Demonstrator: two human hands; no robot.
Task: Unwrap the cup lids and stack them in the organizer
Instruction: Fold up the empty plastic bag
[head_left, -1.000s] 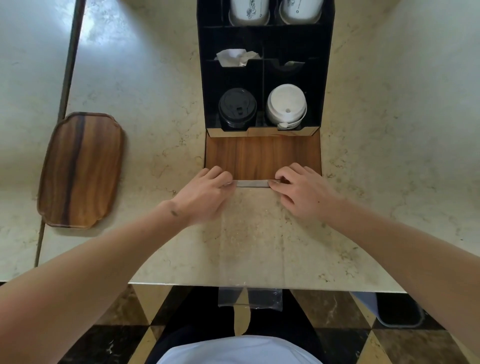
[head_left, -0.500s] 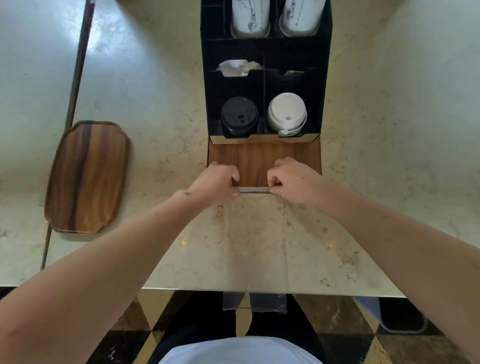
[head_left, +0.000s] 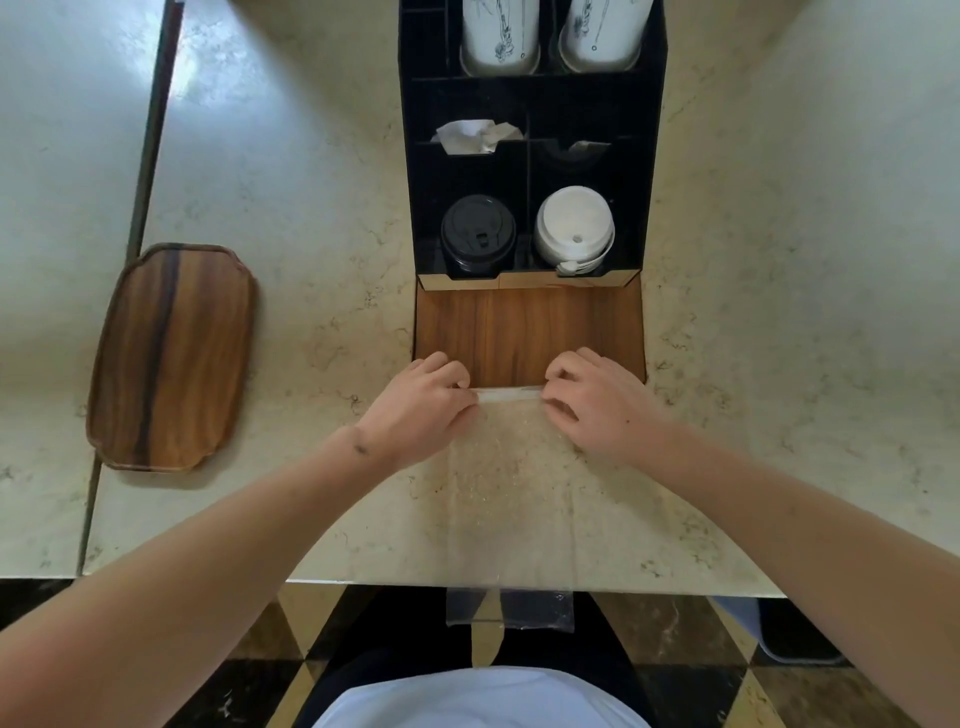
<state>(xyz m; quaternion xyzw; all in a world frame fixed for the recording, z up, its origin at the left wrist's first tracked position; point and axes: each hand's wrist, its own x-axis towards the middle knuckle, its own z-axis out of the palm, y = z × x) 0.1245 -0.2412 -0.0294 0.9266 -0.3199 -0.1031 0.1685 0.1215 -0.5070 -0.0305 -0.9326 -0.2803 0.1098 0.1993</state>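
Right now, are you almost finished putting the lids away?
Nearly, it seems. Black lids and white lids already sit stacked in the organizer. Both the left hand and right hand pinch the clear wrapper, which looks empty and flat. Left: probably tidying that wrapper away.

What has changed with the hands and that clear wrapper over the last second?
Both hands, left hand and right hand, curled from flat into a pinch on the clear wrapper, rolling its far edge. The organizer, lids and wooden tray stayed put.
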